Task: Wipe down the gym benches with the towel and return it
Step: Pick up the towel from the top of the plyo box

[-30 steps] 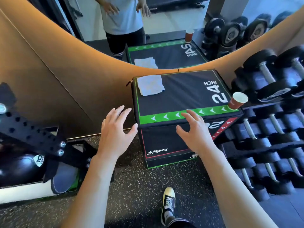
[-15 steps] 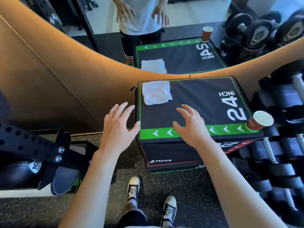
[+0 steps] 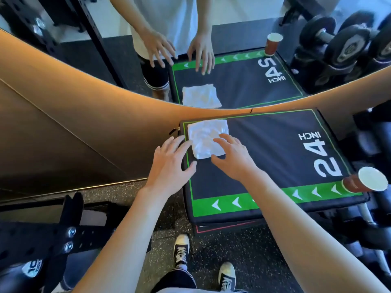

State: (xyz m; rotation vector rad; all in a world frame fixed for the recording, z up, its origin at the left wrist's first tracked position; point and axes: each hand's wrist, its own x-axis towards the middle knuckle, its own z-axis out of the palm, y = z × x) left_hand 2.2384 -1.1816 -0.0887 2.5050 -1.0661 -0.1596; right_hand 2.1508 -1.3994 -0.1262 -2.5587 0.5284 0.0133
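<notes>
- The towel (image 3: 207, 139), one white, crumpled, roughly square cloth, lies flat on the top of the box (image 3: 264, 157), in the corner at about 10 o'clock of that top, close to the wall.
- The right hand (image 3: 233, 159) lies over the towel's near right corner, fingers spread and fairly straight, fingertips resting on the cloth; it grasps nothing.
- The left hand (image 3: 169, 166) hangs at the box's left edge, at 9 o'clock of the towel, fingers spread and relaxed, its fingertips just beside the cloth's left edge; whether they touch it I cannot tell. It grasps nothing.
- The box is a padded black block with a thin green outline, a green band of white arrowheads along its near edge and "24 INCH" printed in white at 3 o'clock.
- One paper cup (image 3: 366, 182), brown outside and white inside, stands on the box's near right corner at 4 o'clock of the towel, well apart from both hands.
- A mirror (image 3: 232, 85) at 12 o'clock repeats the box, towel, cup and hands.
- A smooth tan wall panel (image 3: 63, 134) runs under the mirror and off toward 9 o'clock.
- Dark round dumbbells (image 3: 364, 225) on a rack crowd the box's right side, at 3 to 5 o'clock.
- Black perforated metal gear (image 3: 38, 240) with two bolts sits at 7 o'clock.
- Two black-and-white sneakers (image 3: 182, 250) stand on the speckled rubber floor (image 3: 160, 229) at 6 o'clock.
</notes>
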